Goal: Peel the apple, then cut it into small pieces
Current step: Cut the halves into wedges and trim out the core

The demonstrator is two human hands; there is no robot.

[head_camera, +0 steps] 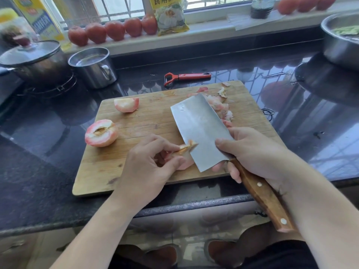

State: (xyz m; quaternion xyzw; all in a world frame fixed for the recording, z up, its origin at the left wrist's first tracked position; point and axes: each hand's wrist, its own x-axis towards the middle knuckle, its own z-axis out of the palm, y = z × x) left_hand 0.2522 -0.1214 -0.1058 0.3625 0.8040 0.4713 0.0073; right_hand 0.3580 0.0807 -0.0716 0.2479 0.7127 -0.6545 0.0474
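Note:
On the wooden cutting board (147, 121) my left hand (153, 164) pinches a peeled apple quarter (185, 162) near the front edge. My right hand (252, 152) grips a cleaver (200, 131) by its wooden handle, thumb on the blade. The blade's lower edge cuts into the core side of the quarter. A peeled apple half (101, 133) lies cut side up at the board's left edge. Another quarter (126, 104) sits at the back left. A pile of pink peels (221, 107) lies behind the blade.
A red peeler (186, 77) lies on the black counter behind the board. A steel cup (93, 66) and a lidded pot (33, 61) on the stove stand at the back left. A steel basin (340, 41) sits at the far right. Tomatoes (114, 30) line the windowsill.

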